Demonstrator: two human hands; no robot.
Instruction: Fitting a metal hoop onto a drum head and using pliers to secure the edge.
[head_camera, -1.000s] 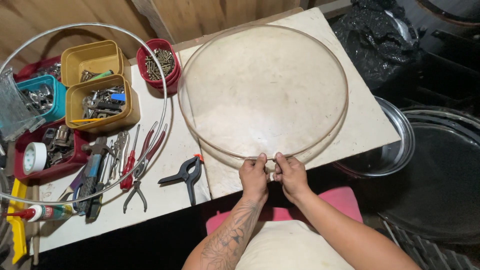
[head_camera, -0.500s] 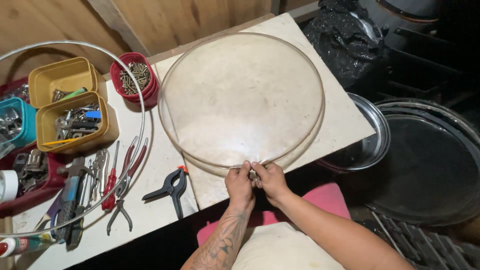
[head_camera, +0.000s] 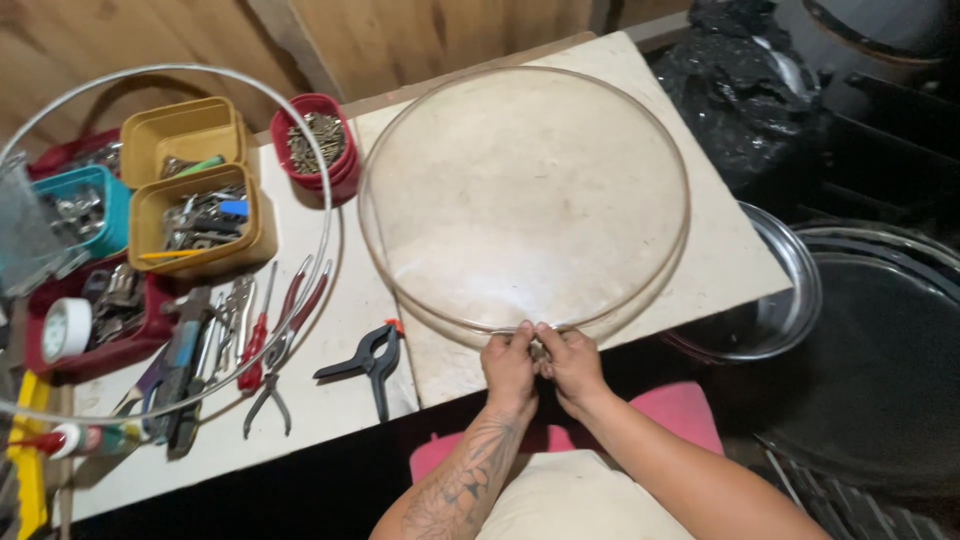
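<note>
Drumhead (head_camera: 525, 195), a large round translucent skin on a clear hoop, lies flat on the pale bench (head_camera: 730, 265), filling most of its right half. Its near rim sits right at the bench's front edge, and both hands meet there side by side. Left hand (head_camera: 508, 362) pinches the rim with fingertips curled over it; right hand (head_camera: 570, 362) touches the left and closes its fingers on the same stretch of rim. So the drumhead spreads away from the hands, with only its nearest edge in their grip.

Left of the drumhead, a black spring clamp (head_camera: 368, 362) with an orange tip lies on the bench, near the left hand but apart from it. A thin metal hoop (head_camera: 325, 215) rings the tools farther left: red-handled pliers (head_camera: 285, 335), two yellow tubs (head_camera: 195, 195) of small parts and a red cup (head_camera: 318, 140) of screws. A shiny metal rim (head_camera: 795, 300) sticks out beyond the bench's right edge.
</note>
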